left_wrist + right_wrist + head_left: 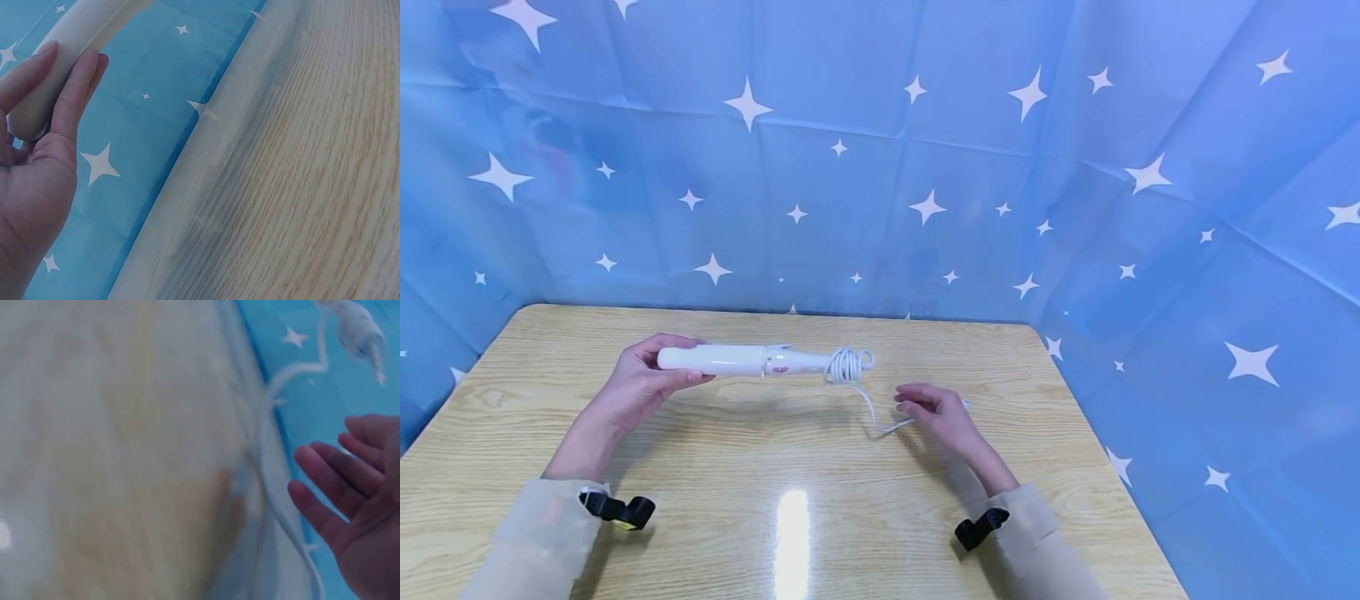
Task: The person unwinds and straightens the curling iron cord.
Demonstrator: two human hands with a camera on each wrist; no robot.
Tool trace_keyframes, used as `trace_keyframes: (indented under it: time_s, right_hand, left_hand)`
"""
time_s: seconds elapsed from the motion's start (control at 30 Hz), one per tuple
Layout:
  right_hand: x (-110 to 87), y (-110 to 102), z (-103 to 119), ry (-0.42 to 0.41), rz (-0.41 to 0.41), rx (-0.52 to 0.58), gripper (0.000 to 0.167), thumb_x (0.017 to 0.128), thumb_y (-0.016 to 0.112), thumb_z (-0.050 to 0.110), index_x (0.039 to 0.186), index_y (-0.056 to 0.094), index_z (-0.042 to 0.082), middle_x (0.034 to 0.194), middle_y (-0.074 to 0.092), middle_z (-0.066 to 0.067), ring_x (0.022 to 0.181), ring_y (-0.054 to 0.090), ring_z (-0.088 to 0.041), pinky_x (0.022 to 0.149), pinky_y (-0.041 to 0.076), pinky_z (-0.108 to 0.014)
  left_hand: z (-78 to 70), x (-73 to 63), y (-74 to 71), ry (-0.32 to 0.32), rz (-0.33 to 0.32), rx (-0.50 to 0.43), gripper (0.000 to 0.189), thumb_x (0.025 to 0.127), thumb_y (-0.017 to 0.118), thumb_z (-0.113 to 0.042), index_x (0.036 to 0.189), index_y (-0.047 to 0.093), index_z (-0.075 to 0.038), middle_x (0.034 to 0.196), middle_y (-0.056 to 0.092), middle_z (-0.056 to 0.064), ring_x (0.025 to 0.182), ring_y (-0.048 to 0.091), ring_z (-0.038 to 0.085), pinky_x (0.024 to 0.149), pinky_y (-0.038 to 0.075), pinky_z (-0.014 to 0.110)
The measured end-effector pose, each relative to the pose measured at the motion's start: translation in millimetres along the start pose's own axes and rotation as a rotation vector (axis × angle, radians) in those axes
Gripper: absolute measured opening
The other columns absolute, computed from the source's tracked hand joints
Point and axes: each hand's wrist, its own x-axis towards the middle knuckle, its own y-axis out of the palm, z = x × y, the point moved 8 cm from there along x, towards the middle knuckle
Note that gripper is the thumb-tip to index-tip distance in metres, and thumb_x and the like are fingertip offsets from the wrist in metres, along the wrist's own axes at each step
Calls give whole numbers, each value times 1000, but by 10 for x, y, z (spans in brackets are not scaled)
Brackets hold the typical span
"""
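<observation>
My left hand (638,382) holds a white corded wand that looks like a curling iron (730,360) by its thick rounded end, thumb on one side and fingers on the other. The wand lies level over the table, its narrower end pointing right. Several loops of white cord (847,365) are wound round that narrow end, and a loose length hangs down and runs right. Beside this loose cord my right hand (938,414) hovers with relaxed fingers. In the right wrist view, the right fingers (331,481) are apart and hold nothing, and the cord (275,500) passes left of them.
A wood-grain table (715,500) lies under both hands. Behind it and along its right side hangs a blue cloth (865,167) with white stars. A black wrist camera (617,508) sits on the left sleeve, another camera (981,529) on the right.
</observation>
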Motion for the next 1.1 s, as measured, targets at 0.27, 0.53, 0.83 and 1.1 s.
trace_keyframes:
  time_s: [0.27, 0.53, 0.83, 1.1]
  right_hand:
    - [-18, 290, 92, -27, 108, 152, 50, 103, 61, 5, 149, 45, -6, 128, 65, -27, 117, 65, -39, 95, 58, -30]
    - [13, 464, 147, -13, 180, 291, 59, 103, 58, -1, 156, 32, -6, 131, 62, -32, 118, 62, -46, 96, 58, -30]
    - [16, 524, 146, 40, 189, 391, 60, 100, 59, -5, 153, 32, -9, 115, 67, -33, 103, 68, -43, 90, 62, -38]
    - [-8, 462, 115, 54, 130, 230, 39, 97, 66, -2, 134, 56, -11, 97, 72, -23, 77, 67, -18, 68, 60, -26]
  left_hand:
    - [1, 4, -8, 0, -2, -9, 45, 88, 59, 27, 118, 74, -3, 126, 59, 9, 114, 57, 25, 93, 59, 43]
    - [35, -5, -38, -29, -27, 14, 45, 89, 60, 26, 118, 74, -5, 129, 56, 10, 116, 54, 25, 93, 59, 43]
    - [55, 12, -62, -48, -55, 7, 44, 90, 61, 24, 118, 74, -6, 129, 54, 9, 119, 48, 26, 93, 59, 42]
    - [58, 10, -81, -31, -31, 13, 45, 90, 59, 25, 119, 73, -5, 128, 57, 9, 114, 57, 24, 93, 59, 43]
